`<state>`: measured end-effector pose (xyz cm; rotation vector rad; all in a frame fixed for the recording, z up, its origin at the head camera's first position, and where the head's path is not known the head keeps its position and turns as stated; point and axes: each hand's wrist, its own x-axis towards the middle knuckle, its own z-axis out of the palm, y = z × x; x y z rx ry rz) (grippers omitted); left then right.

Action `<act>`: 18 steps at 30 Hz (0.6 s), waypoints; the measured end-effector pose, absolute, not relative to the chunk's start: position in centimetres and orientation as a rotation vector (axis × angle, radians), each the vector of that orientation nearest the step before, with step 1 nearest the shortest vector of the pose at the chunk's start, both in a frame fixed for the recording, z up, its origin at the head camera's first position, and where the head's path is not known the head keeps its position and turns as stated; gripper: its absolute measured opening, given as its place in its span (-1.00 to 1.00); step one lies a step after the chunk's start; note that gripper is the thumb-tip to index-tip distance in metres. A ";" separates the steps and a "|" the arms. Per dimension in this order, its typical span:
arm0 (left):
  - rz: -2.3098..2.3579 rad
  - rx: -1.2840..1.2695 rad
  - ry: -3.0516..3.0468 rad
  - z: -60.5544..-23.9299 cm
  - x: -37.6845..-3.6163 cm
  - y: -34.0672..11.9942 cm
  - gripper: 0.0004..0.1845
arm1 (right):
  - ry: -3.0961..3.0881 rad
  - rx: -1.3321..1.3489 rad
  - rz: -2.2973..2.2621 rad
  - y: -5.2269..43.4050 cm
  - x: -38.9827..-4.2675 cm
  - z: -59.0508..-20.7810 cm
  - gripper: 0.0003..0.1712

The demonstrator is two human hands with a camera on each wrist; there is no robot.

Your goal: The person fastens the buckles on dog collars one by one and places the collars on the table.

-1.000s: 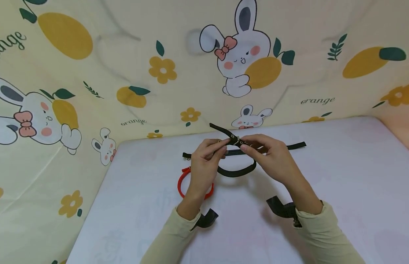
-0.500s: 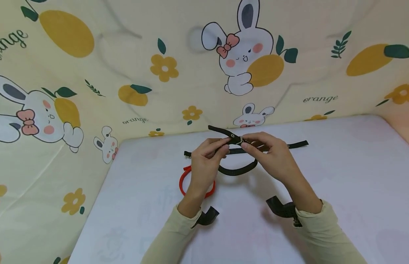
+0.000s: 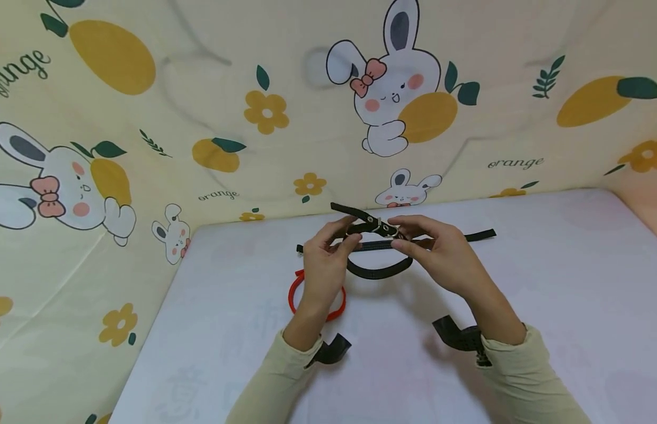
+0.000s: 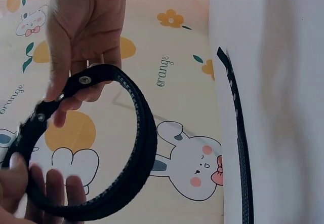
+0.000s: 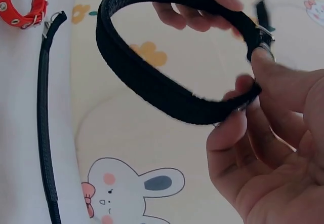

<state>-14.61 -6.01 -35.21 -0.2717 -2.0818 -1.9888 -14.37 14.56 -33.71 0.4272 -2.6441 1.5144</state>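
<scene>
A black collar point(image 3: 378, 274), bent into a loop, is held up above the table between both hands. In the head view its free end sticks up past a metal buckle, and metal eyelets line the strap. My left hand point(image 3: 327, 259) pinches the left side of the loop between thumb and fingers. At the buckle point(image 5: 265, 33) end, my right hand point(image 3: 440, 253) grips the strap, its thumb near the metal ring. The left wrist view shows the loop's padded band point(image 4: 144, 127) hanging between the hands. Fingers hide part of the strap at both grips.
A second black collar point(image 3: 481, 235) lies stretched out on the white table point(image 3: 228, 341) behind the hands. A red collar point(image 3: 293, 294) rests in a ring, partly hidden by the left forearm. Behind the table hangs a printed cloth point(image 3: 286, 35).
The left hand has shifted slightly left and its fingers have spread apart around the strap. More of the buckle and eyelets now shows between the hands. Both hands keep holding the collar.
</scene>
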 end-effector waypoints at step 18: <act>-2.161 -0.015 -2.127 -34.6 -15.0 -6.8 -0.68 | -2.628 0.387 1.545 15.3 -14.6 -33.6 -0.60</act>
